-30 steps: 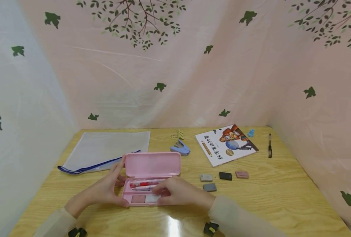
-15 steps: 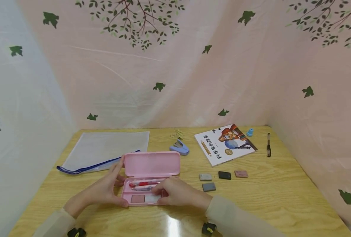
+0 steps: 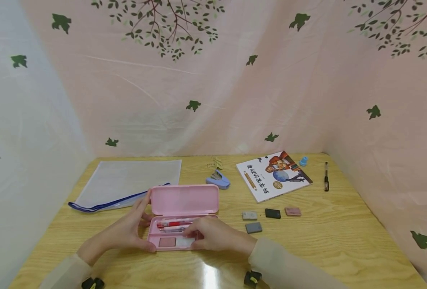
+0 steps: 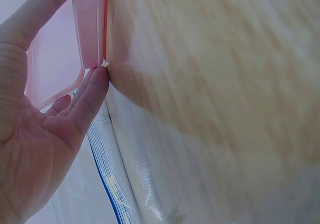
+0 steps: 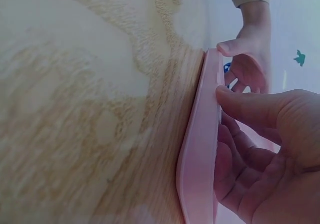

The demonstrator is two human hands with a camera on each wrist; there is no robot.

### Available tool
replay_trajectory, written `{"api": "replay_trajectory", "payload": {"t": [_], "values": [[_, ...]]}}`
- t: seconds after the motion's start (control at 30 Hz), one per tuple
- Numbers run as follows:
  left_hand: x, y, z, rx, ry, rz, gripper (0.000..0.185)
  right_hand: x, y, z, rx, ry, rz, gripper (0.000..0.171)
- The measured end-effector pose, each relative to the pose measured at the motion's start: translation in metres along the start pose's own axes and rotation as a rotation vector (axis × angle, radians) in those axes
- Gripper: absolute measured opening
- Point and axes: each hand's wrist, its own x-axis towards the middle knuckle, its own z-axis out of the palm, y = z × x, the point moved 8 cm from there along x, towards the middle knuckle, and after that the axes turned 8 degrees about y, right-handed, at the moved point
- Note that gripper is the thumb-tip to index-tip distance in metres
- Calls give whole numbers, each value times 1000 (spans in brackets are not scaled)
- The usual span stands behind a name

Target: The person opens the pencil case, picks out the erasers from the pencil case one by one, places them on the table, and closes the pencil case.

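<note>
A pink pencil case [image 3: 185,200] lies with its lid raised in the head view. Several pens [image 3: 173,224] fill its rear compartment; a pink eraser [image 3: 167,242] and a white eraser [image 3: 184,241] sit side by side in front. My left hand [image 3: 128,233] holds the case's left end, thumb at the front corner and fingers reaching up to the lid. Over the right part of the case, my right hand [image 3: 218,235] curls down, thumb and index finger at the white eraser's right end. The right wrist view shows that thumb [image 5: 245,104] at the front rim; the other fingertips are hidden inside.
Right of the case lie small blocks like erasers: whitish [image 3: 249,216], black [image 3: 272,213], pink [image 3: 293,211] and grey [image 3: 253,227]. Behind are a blue stapler [image 3: 218,180], binder clip [image 3: 217,163], book [image 3: 274,176], blue cap-like piece [image 3: 303,161], pen [image 3: 326,176] and zip pouch [image 3: 130,178].
Both hands stay at the pencil case almost unmoved. My right fingertips shift very slightly left over the white eraser, and the whole head view drifts a little.
</note>
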Motion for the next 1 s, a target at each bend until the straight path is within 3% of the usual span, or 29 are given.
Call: {"api": "replay_trajectory", "payload": {"t": [0.27,1.0], "values": [[-1,0,0,-3,1,-6,146,1,-1,3,16,-40,-11,33],[1,0,0,-27,1,-3,148,1,-2,0,15,19,-58,24]]}}
